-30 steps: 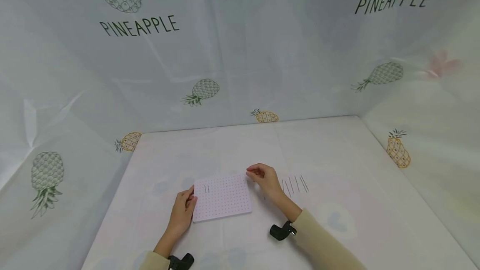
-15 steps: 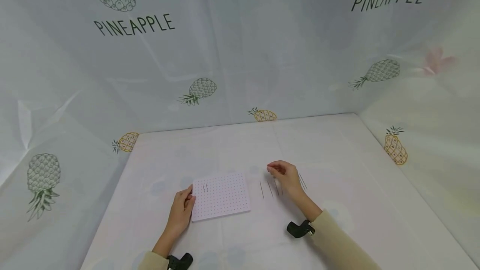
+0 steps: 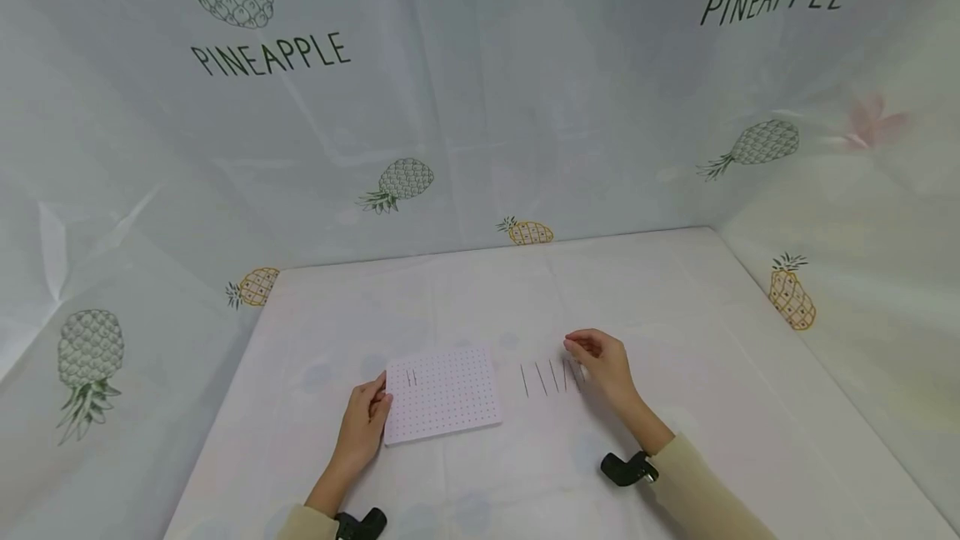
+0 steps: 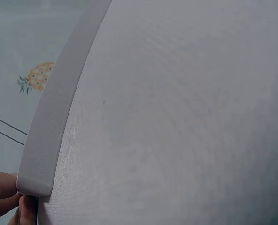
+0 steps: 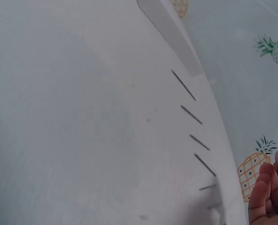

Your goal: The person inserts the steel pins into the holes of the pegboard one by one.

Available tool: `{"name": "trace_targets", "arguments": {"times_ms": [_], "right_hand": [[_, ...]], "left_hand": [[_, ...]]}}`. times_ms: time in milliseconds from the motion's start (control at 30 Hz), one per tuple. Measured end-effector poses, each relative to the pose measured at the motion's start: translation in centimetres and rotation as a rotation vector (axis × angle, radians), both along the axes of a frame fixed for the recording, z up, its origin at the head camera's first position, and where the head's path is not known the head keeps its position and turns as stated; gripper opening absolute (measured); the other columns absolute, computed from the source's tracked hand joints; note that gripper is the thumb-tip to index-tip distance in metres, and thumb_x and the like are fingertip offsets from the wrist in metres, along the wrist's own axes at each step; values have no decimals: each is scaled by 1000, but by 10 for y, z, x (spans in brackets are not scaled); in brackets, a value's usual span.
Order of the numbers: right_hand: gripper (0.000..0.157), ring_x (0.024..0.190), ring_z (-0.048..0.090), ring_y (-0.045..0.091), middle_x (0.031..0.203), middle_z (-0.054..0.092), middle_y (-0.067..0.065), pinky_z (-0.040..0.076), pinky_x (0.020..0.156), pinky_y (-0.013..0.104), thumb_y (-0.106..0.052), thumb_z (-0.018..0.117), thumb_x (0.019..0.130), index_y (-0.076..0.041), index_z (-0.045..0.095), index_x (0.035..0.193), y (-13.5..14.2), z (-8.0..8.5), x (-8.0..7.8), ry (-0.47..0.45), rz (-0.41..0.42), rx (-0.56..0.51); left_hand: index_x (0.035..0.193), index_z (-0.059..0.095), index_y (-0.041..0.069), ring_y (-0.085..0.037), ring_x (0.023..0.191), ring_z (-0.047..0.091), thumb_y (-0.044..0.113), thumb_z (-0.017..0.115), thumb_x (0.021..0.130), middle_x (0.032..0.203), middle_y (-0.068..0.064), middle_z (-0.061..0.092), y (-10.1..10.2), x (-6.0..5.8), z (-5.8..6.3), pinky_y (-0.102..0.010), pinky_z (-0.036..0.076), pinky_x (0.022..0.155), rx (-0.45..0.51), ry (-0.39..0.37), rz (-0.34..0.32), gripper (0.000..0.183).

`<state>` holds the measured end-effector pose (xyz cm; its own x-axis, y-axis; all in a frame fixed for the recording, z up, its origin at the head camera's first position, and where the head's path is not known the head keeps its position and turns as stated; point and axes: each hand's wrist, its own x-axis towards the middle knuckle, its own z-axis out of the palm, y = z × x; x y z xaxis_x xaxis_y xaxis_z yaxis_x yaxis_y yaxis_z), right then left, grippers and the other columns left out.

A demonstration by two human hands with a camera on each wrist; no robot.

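Observation:
My left hand (image 3: 365,419) grips the left edge of a pale lilac pegboard (image 3: 446,415) with a grid of small holes. Two thin dark sticks (image 3: 412,377) show at its upper left. In the left wrist view, fingers (image 4: 2,187) meet the near corner of the board (image 4: 38,173). My right hand (image 3: 611,369) hovers over a row of thin dark sticks (image 3: 542,379) lying right of the board, hiding part of the row. The right wrist view shows its fingers (image 5: 258,199) bent, with nothing visible between the tips, and several sticks (image 5: 191,115) nearby.
A pale patterned cloth (image 3: 480,294) covers the table. Hanging sheets (image 3: 480,123) with pineapple prints stand behind it and along both sides. The black wrist cameras (image 3: 626,469) sit close to the tabletop.
My right hand has moved right from the board's upper right corner to above the sticks, uncovering those nearest the board. My left hand and the board stay in place.

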<state>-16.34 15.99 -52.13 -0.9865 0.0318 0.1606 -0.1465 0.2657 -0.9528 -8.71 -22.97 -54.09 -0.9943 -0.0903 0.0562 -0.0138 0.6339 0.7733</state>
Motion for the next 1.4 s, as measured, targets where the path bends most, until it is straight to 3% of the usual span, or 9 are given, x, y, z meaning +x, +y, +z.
{"name": "trace_targets", "arguments": {"times_ms": [300,533,667,1067,1400], "right_hand": [[14,74,63,19,92,70,19,47,61,18,-5,72,91,6,72,101,28,-7,5,41,-101,62],[13,75,61,11,91,72,14,44,60,16,-9,74,91,1,75,99,41,-13,10,49,-243,229],[12,72,58,10,88,72,14,42,60,15,-5,74,90,2,75,98,47,-20,13,40,-285,263],[9,67,49,11,76,64,8,37,58,19,-5,76,88,3,75,92,53,-26,19,37,-325,305],[7,67,47,13,73,58,5,37,59,21,-3,80,83,1,75,86,49,-34,20,130,-314,367]], "left_hand": [[146,43,-7,-22,102,48,5,52,103,122,-19,50,1,1,0,-26,43,86,2,1,1,45],[146,43,-6,-22,102,48,6,52,103,123,-19,51,1,2,1,-26,44,86,-4,8,-1,45],[146,43,-6,-22,102,48,6,52,103,122,-18,51,1,2,0,-26,43,86,2,3,-2,45],[146,43,-5,-22,103,49,7,52,103,125,-18,51,1,2,-2,-28,44,88,-19,-2,8,46],[147,43,-5,-22,101,49,8,52,104,123,-19,50,1,1,-2,-28,44,86,-23,-6,10,46]]}}
